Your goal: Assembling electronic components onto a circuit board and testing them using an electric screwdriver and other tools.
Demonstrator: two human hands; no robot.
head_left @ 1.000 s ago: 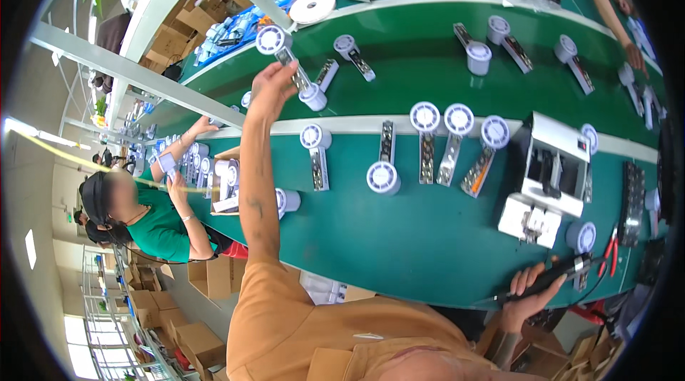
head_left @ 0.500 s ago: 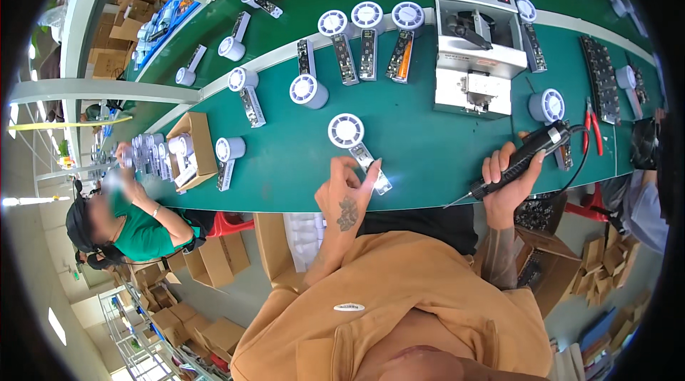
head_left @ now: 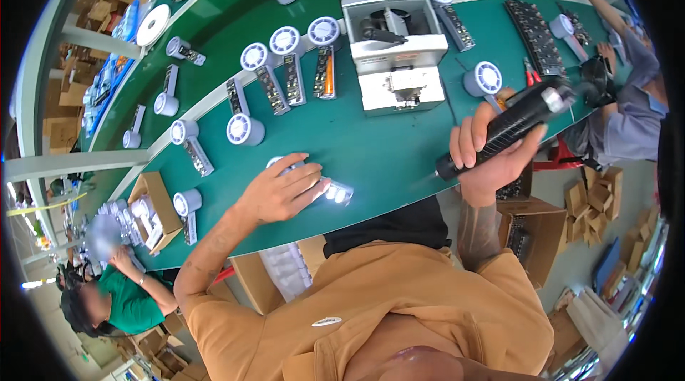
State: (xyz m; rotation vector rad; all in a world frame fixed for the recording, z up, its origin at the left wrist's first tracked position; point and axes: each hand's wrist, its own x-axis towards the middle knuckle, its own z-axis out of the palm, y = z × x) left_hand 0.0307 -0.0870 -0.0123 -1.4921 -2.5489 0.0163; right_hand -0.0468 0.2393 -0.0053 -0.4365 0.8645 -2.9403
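A partly assembled handheld fan (head_left: 338,192), with a round white head and an uncovered handle, lies on the green table in front of me. My left hand (head_left: 282,192) is closed over it, hiding most of the head and the upper handle; the handle's bright lower end shows beyond my thumb. In my right hand (head_left: 492,156) is a black electric screwdriver (head_left: 517,124), held off the table and tilted, its tip pointing down and left. The thin bit is blurred. Right of the fan, the tip stays well apart from it.
A silver screw feeder (head_left: 396,60) stands beyond my hands. Several similar fans (head_left: 285,42) line the table's far side. A cardboard box (head_left: 158,202) holds more fans at left. Red-handled pliers (head_left: 531,73) and a black parts tray (head_left: 535,35) lie at right. People work on both sides.
My view has swung, so the table's things appear farther left. My left hand has gone from pinching the fan's handle to covering its head. The screwdriver has come up closer to me.
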